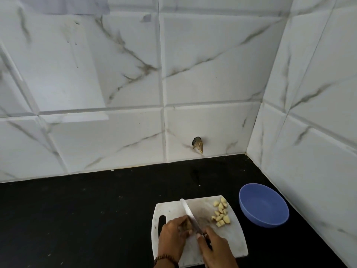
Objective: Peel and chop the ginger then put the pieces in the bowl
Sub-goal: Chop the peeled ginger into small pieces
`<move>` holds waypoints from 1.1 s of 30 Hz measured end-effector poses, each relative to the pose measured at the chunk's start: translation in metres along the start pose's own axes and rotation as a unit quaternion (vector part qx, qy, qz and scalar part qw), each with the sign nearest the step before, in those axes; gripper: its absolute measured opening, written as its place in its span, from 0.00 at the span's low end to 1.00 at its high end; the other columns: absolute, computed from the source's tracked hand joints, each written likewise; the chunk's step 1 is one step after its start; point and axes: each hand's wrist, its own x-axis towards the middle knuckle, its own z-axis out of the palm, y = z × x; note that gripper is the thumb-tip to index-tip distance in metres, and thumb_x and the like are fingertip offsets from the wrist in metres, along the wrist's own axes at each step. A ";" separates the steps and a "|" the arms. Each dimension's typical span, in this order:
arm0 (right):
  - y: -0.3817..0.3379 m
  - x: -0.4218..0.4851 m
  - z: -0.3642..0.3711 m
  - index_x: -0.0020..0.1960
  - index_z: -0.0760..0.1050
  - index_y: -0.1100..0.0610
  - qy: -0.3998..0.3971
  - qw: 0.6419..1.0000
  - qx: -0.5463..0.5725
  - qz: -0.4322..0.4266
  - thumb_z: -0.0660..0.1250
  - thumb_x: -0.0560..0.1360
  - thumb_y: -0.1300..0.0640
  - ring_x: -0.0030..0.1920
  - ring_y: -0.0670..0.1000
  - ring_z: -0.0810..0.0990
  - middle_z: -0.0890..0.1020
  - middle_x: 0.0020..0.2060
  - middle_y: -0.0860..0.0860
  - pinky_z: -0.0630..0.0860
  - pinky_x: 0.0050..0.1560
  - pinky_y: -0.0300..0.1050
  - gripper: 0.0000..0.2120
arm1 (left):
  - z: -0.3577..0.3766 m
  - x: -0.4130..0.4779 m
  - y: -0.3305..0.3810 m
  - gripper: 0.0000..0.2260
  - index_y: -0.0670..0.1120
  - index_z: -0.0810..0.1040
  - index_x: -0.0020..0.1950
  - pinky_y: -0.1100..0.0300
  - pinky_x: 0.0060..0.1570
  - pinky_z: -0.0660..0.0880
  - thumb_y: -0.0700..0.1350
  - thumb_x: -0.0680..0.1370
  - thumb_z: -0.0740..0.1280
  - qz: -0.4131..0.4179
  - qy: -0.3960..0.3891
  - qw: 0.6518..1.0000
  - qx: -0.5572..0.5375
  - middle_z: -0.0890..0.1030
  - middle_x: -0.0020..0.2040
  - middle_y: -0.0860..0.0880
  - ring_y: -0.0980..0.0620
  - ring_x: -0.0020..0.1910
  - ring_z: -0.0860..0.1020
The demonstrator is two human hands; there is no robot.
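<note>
White board (170, 209): chopping step, it seems; left hand (173, 235) pinches ginger (188, 225), right hand (214, 248) grips knife (188, 211) over it. Next likely needs a downward cut, then pieces (221, 213) into bowl (263, 205)

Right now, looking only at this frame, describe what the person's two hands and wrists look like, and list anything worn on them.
Both hands are bare: no gloves on the left hand or the right hand, and no sleeve reaches either wrist in view. The left wrist carries a bracelet of small round dark brown beads. No ring or watch shows on either hand.
</note>
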 end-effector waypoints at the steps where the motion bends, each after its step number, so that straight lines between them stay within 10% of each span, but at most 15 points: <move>1: 0.000 0.001 0.000 0.54 0.73 0.51 -0.004 1.000 -0.005 -0.003 0.60 0.81 0.46 0.48 0.46 0.81 0.82 0.45 0.50 0.72 0.48 0.33 0.10 | 0.001 0.001 -0.002 0.09 0.52 0.79 0.56 0.80 0.43 0.66 0.44 0.76 0.69 0.001 -0.001 1.000 0.000 0.73 0.42 0.63 0.69 0.40 0.71; 4: -0.003 0.000 -0.002 0.54 0.68 0.45 -0.012 1.000 -0.012 -0.011 0.58 0.81 0.43 0.53 0.47 0.81 0.80 0.45 0.48 0.70 0.47 0.30 0.07 | 0.000 0.000 -0.001 0.10 0.53 0.79 0.55 0.75 0.51 0.71 0.44 0.76 0.69 0.002 -0.003 1.000 0.000 0.75 0.44 0.62 0.65 0.44 0.74; 9: 0.003 0.002 0.001 0.59 0.73 0.48 -0.015 0.999 0.004 -0.031 0.37 0.59 0.21 0.54 0.47 0.80 0.83 0.51 0.50 0.73 0.53 0.37 0.46 | 0.003 0.003 -0.005 0.09 0.49 0.79 0.56 0.68 0.57 0.73 0.44 0.76 0.69 0.000 0.007 1.000 -0.006 0.78 0.54 0.54 0.60 0.52 0.76; 19: 0.002 0.005 -0.001 0.71 0.66 0.47 -0.043 0.999 -0.007 -0.026 0.52 0.84 0.46 0.62 0.46 0.76 0.77 0.64 0.47 0.71 0.65 0.42 0.18 | 0.001 0.011 -0.010 0.10 0.48 0.80 0.57 0.80 0.45 0.67 0.41 0.77 0.67 0.034 0.032 0.999 0.013 0.73 0.53 0.56 0.65 0.44 0.73; 33: 0.012 -0.004 0.012 0.56 0.70 0.49 -0.015 0.998 -0.062 -0.030 0.49 0.82 0.40 0.46 0.52 0.81 0.80 0.44 0.50 0.79 0.49 0.56 0.17 | 0.005 -0.003 -0.011 0.13 0.45 0.81 0.58 0.80 0.44 0.68 0.41 0.74 0.71 0.028 0.053 0.998 0.002 0.77 0.50 0.54 0.60 0.45 0.74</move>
